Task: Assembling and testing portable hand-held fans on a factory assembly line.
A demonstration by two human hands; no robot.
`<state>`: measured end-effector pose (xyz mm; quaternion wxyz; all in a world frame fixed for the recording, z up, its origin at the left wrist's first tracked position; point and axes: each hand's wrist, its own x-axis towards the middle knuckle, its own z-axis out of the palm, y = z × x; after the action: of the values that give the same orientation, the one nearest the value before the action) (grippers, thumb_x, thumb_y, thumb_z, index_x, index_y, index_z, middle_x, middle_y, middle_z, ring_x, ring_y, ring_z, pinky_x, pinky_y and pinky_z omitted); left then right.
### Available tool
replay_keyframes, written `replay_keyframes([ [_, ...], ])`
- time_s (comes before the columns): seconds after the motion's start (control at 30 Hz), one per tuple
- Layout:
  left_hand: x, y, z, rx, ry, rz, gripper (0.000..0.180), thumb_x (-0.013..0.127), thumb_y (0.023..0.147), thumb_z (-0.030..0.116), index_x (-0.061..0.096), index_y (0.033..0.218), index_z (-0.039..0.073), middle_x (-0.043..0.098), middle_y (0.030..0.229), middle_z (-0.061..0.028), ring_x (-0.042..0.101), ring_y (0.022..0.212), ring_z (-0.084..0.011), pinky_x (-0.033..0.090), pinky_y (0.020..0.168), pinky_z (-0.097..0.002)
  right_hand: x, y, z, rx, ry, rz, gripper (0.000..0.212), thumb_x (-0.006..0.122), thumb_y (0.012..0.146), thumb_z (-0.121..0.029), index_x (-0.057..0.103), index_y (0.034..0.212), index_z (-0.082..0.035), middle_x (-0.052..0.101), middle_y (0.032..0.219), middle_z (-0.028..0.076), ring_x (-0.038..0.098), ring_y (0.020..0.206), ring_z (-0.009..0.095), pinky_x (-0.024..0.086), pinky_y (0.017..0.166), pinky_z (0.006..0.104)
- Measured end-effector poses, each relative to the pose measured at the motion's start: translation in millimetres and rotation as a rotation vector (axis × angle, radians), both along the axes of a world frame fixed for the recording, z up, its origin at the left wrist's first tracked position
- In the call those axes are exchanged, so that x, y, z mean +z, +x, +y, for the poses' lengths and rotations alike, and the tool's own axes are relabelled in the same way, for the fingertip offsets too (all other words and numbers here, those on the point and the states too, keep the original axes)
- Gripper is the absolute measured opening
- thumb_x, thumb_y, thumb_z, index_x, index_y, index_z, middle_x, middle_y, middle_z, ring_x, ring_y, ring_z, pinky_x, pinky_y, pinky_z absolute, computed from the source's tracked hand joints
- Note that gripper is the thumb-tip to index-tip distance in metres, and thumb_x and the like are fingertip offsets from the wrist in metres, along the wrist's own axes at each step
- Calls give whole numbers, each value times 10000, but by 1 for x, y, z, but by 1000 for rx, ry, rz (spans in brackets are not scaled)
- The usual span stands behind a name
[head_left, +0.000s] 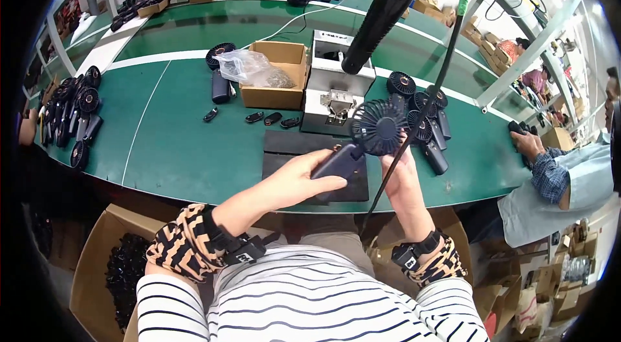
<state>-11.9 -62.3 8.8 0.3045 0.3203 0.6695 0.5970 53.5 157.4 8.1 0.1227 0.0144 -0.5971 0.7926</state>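
Note:
A dark blue handheld fan (378,127) is held over a black mat (277,171) at the table's front. My left hand (303,175) wraps round its handle, thumb and fingers on either side. The fan's round caged head points up and to the right. At the head's right edge, my right hand (402,172) grips it with the fingertips, which are partly hidden behind the cage. Above the fan hangs a black power screwdriver (383,17), its tip apart from the fan. The screwdriver's black cable (441,77) loops down in front of my right hand.
Behind the mat stands a metal screw feeder (326,112). Left of it are a cardboard box (294,54) with a plastic bag and several small black parts (273,118). More fans (435,156) lie to the right, others (81,106) far left. A co-worker's hand (529,145) is at right.

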Motion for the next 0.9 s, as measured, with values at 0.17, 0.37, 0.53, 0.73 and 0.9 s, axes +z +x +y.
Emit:
replay_keyframes([
  [0.17,2,-6,-48,270,-124,613,458,650,865,161,468,1253,-3,599,1097,-186,583,1023,-371,465,890,-369,58,-65,28,-129,410,258,726,555,937,-327,173,1508,-92,313,1469,157,320,1369,288,302,1102,411],
  [0.37,-28,6,-40,273,-389,1123,564,706,790,221,499,1289,59,559,1081,-102,538,952,-274,463,812,-375,141,-136,-12,96,502,483,597,642,914,-352,352,1364,-89,571,1128,77,629,1009,191,501,890,344],
  [0.53,-34,5,-37,374,-328,1058,532,707,789,279,559,1247,51,558,1071,-89,511,1005,-258,393,897,-391,127,-126,-34,-65,266,567,357,589,944,-353,442,1130,-87,604,884,66,656,806,178,541,737,305],
  [0.73,-40,-1,-19,388,-289,973,513,707,796,273,558,1243,72,547,1118,-107,485,1140,-280,333,1009,-454,101,-124,-46,-114,267,549,581,401,952,-582,425,1263,-93,562,920,54,560,675,140,476,590,278],
  [0.9,-46,0,-6,430,-277,964,471,718,785,263,578,1196,79,539,1223,-105,443,1252,-278,283,1082,-471,93,-136,-47,-2,161,596,673,398,922,-643,442,1220,-41,554,833,57,548,570,123,437,507,240],
])
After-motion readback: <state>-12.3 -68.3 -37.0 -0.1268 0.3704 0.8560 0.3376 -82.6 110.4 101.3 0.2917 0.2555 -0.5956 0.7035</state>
